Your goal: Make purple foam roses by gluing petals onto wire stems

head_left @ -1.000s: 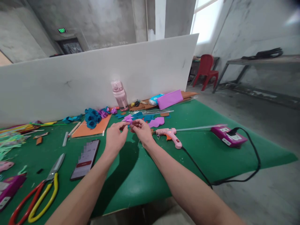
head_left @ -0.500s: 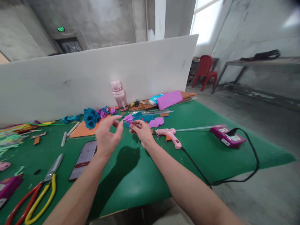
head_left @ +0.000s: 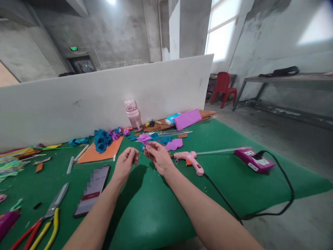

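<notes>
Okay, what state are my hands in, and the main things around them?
Right hand: closed on the flower.
Left hand: curled, apart from the flower.
Flower: upright, petals spread.
Glue gun: lying down, glue stick in its back.
Phone: face up, screen lit.
Scissors: lying flat, blades look shut.
Bottle: upright, lid looks shut.
Power strip: plug in it.
Exit sign: lit green.

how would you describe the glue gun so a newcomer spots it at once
On the green table, look just right of the right hand. The glue gun lies there on its side, pink with an orange trigger; unlike the pink bottle standing farther back, it trails a black cord.
</notes>
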Tool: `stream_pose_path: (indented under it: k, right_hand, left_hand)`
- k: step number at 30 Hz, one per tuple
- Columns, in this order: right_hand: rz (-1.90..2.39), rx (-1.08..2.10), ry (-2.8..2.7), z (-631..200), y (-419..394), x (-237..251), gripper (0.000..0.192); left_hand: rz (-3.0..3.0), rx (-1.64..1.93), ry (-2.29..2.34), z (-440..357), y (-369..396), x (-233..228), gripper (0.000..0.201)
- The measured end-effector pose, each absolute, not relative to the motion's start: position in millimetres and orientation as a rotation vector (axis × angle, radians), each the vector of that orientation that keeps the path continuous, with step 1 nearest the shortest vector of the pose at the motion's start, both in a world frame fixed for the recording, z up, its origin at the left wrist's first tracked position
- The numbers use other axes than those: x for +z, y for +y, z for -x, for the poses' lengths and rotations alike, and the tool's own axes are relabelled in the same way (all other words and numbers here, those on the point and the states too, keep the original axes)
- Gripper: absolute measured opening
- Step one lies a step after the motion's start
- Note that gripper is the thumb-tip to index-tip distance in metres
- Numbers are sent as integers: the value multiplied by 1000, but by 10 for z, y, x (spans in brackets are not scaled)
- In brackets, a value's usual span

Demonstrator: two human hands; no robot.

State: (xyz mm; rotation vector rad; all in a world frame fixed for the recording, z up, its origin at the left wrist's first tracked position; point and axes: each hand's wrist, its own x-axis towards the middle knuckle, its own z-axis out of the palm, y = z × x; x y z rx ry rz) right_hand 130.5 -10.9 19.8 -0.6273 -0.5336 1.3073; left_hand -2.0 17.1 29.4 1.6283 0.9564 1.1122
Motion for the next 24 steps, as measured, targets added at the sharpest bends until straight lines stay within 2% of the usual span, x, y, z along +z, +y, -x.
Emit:
stream_pose_path:
  k: [7,11,24]
  right_hand:
    - [804,1015,-783,-1243,-130,193,21]
    - [901,881,-934,-1204,-137,145,13]
    - [980,731,-1120,-1136,-180,93,8]
  left_hand:
    - [-1301,1089,801,-92,69,217,33]
    - [-1121,1142,784,-112,61,195,28]
    - [-897,1174,753,-76,90,186,20]
